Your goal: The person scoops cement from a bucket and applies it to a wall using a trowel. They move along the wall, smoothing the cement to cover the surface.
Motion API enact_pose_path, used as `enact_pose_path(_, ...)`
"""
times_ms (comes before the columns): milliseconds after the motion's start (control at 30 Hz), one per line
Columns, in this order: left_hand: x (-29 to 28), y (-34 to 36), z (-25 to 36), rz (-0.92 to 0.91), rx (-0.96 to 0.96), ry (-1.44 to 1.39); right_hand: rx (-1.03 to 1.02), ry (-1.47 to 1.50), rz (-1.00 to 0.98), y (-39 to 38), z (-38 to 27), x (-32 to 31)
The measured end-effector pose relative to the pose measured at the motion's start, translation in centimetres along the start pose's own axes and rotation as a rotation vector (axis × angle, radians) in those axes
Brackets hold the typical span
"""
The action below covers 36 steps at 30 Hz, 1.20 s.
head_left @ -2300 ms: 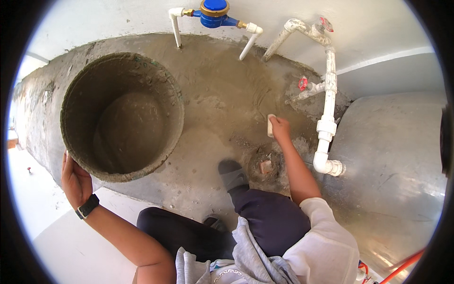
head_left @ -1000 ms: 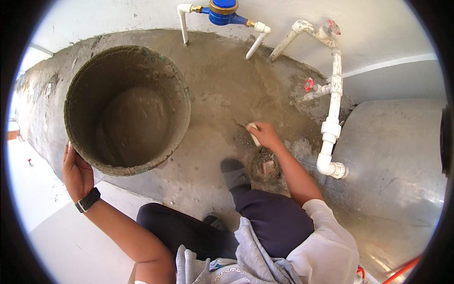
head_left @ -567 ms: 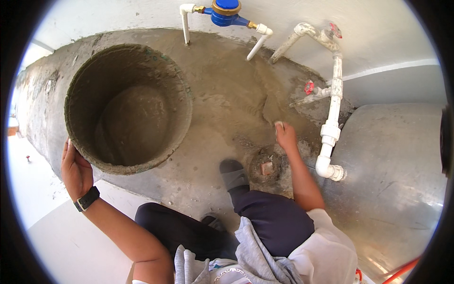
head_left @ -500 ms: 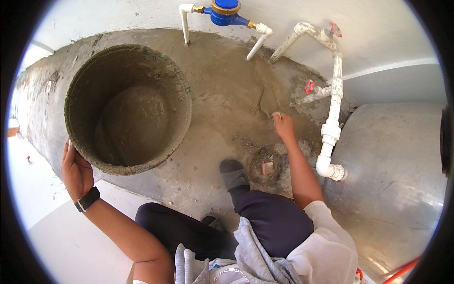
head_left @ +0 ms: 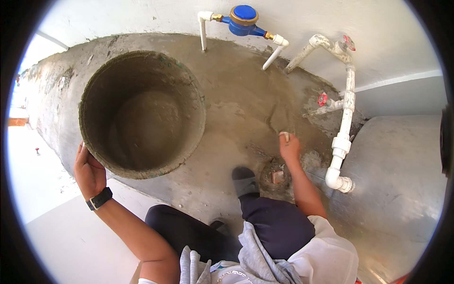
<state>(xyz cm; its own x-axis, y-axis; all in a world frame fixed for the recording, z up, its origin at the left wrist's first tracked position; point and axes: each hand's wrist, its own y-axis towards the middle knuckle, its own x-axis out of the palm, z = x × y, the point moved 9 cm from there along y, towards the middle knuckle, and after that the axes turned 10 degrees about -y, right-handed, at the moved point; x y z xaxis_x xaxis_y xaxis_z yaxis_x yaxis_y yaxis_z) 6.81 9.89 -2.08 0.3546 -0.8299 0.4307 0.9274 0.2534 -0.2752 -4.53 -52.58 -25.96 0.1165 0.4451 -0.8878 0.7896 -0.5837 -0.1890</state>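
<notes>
A large round bucket (head_left: 98,102), its walls crusted with grey mortar, stands tilted toward me on the left; a thin wet layer coats its bottom. My left hand (head_left: 90,174), with a dark watch on the wrist, is closed on the bucket's near left rim. On the right, my right hand (head_left: 290,148) is wrapped round the pale handle of a trowel (head_left: 284,136). The blade, coated in mortar and hard to make out, lies against the wet mortar (head_left: 241,102) spread over the floor.
A blue water meter (head_left: 243,21) on white pipes stands by the back wall. White piping (head_left: 347,99) with red valve handles rises at right, beside a large metal tank (head_left: 397,165). A brick piece (head_left: 277,177) sits in a rough hole near my foot (head_left: 245,181).
My right hand has drawn the trowel nearer to me and slightly left across the mortar. My left hand keeps its hold on the bucket. The whole view has shifted a little.
</notes>
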Motion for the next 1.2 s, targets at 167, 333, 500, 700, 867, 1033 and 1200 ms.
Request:
enact_pose_path(167, -0.4, -0.1, 0.2, 0.110, 0.035, -0.032, -0.062, 0.095, -0.139, -2.1, -5.8, 3.8)
enact_pose_path(333, 0.1, -0.1, 0.2, 0.048, 0.030, -0.087, -0.260, 0.081, -0.318, -4.6, -9.9, 6.6)
enact_pose_path(500, 0.4, -0.1, 0.4, 0.043, 0.060, -0.082, -0.385, 0.184, -0.259, -2.1, -13.3, 6.9)
enact_pose_path(700, 2.5, -0.3, 0.3, -0.024, 0.027, -0.087, -0.301, 0.104, -0.049, 9.9, -18.3, 5.9)
enact_pose_path(867, 3.2, -0.5, 0.4, -0.029, 0.009, -0.076, -0.048, 0.063, -0.052, 17.7, -19.0, 5.9)
enact_pose_path(1033, 3.5, -0.6, 0.2, -0.062, 0.000, -0.085, -0.050, -0.029, -0.017, 18.0, -19.6, 6.1)
enact_pose_path(1200, 3.1, -0.6, 0.4, -0.007, -0.007, -0.060, -0.180, -0.042, -0.140, 15.2, -21.8, 8.7)
